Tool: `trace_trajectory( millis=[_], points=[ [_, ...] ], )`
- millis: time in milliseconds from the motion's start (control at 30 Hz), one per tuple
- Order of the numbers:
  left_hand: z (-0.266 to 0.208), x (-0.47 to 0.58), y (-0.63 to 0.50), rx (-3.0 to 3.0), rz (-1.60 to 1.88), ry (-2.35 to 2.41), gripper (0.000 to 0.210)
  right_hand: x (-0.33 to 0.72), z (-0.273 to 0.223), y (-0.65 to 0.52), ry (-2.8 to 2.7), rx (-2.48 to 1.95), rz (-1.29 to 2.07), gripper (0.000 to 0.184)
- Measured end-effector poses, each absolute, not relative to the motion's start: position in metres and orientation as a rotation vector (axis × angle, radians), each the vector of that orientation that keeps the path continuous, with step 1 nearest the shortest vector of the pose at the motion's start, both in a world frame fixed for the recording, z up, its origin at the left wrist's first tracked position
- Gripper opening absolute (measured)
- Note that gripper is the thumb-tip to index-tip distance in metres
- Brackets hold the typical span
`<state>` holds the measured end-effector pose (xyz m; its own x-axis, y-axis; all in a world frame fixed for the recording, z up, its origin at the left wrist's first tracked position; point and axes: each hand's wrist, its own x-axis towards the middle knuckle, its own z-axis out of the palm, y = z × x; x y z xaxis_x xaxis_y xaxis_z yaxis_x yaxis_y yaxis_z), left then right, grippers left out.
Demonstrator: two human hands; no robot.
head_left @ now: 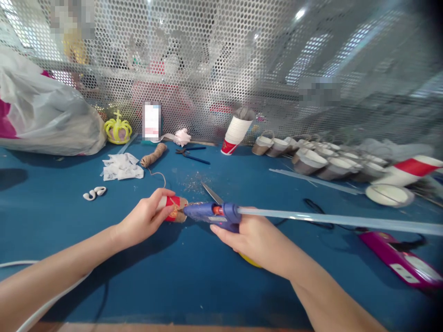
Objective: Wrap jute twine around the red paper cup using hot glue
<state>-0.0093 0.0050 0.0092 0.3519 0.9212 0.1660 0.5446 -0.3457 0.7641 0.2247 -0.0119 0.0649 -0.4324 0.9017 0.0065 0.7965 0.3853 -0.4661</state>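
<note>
My left hand (pixel 143 221) is closed around a red and white paper cup (pixel 172 207) lying on its side. Brown twine is wound round the cup's right end. In my right hand (pixel 256 240) is a blue glue gun (pixel 211 214), its nozzle against or very near the twine-wrapped part. A long clear glue stick (pixel 328 219) sticks out of the gun's back to the right. Behind the gun lie scissors (pixel 212 192), one blade showing and the yellow handle partly under my right hand. A roll of brown twine (pixel 154 155) rests beyond the cup, with a loose strand trailing toward it.
Pliers (pixel 194 156), white tissue (pixel 122 167), white earbuds (pixel 94 193) and a phone (pixel 151 121) lie farther back. Stacked cups (pixel 237 131) lean by the mesh panel. At right are several small twine-handled buckets (pixel 308 161) and a magenta power strip (pixel 398 258). A plastic bag (pixel 51 110) sits left.
</note>
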Motion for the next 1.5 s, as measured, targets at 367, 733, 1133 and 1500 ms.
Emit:
trace_trajectory(
  millis=[367, 733, 1133, 1500],
  points=[
    [0.012, -0.009, 0.004, 2.020, 0.779, 1.289, 0.030, 0.227, 0.058, -0.003, -2.373, -1.519, 0.495, 0.021],
    [0.011, -0.008, 0.005, 1.997, 0.779, 1.312, 0.030, 0.221, 0.066, -0.012, -2.434, -1.511, 0.431, 0.015],
    [0.010, -0.010, 0.003, 2.094, 0.798, 1.252, 0.028, 0.224, 0.062, -0.003, -2.355, -1.556, 0.488, 0.020],
    [0.010, -0.009, 0.001, 2.143, 0.784, 1.257, 0.027, 0.213, 0.069, 0.001, -2.226, -1.661, 0.655, 0.026]
  ],
)
